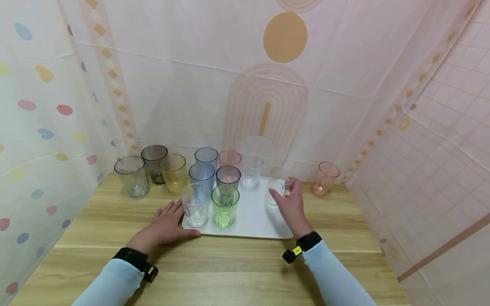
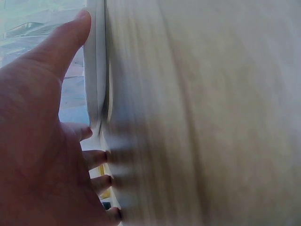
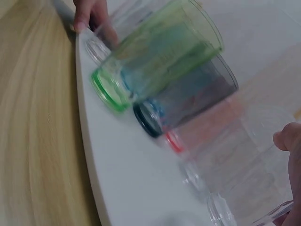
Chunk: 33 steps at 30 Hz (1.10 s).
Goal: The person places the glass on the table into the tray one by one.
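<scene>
A white tray (image 1: 264, 225) lies in the middle of the wooden table (image 1: 229, 272) and bears several tumblers. At its front stand a clear tumbler (image 1: 195, 207) and a green tumbler (image 1: 225, 207), the green tumbler (image 3: 155, 61) also showing in the right wrist view. Behind them are blue, dark, pink and clear ones. My left hand (image 1: 168, 221) rests flat on the table at the tray's front-left corner, thumb (image 2: 70, 42) against the tray rim (image 2: 96, 70). My right hand (image 1: 286, 196) grips a clear cup (image 1: 276, 188) on the tray's right side.
Off the tray at back left stand a grey-blue cup (image 1: 132, 176), a dark grey cup (image 1: 154, 163) and a yellow cup (image 1: 174, 173). A pink cup (image 1: 323, 178) stands alone at back right. Patterned cloth walls close in the table on three sides.
</scene>
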Each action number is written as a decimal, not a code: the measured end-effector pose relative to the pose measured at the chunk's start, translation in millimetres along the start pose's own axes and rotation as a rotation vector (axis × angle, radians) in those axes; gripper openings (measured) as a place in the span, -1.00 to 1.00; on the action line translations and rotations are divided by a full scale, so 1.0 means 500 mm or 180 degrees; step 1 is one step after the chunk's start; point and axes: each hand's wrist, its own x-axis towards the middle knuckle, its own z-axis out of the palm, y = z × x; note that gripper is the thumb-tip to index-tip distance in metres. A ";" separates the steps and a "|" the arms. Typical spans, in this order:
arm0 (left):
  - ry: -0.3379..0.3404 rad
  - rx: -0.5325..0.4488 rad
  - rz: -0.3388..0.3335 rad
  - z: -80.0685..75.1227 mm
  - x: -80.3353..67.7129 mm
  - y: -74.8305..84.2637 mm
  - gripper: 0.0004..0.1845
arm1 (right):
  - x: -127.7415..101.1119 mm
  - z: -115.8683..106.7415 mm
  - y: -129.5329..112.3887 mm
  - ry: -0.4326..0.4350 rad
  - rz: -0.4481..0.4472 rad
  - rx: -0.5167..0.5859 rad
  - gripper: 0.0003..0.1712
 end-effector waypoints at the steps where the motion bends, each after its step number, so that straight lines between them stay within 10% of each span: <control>1: -0.0002 0.0001 -0.0002 0.000 0.000 0.000 0.42 | -0.003 0.010 -0.004 -0.0020 -0.0023 0.0023 -0.07; 33: -0.0045 0.0039 0.0008 -0.004 -0.004 0.003 0.39 | -0.021 0.133 -0.021 -0.0449 -0.0260 0.0001 -0.05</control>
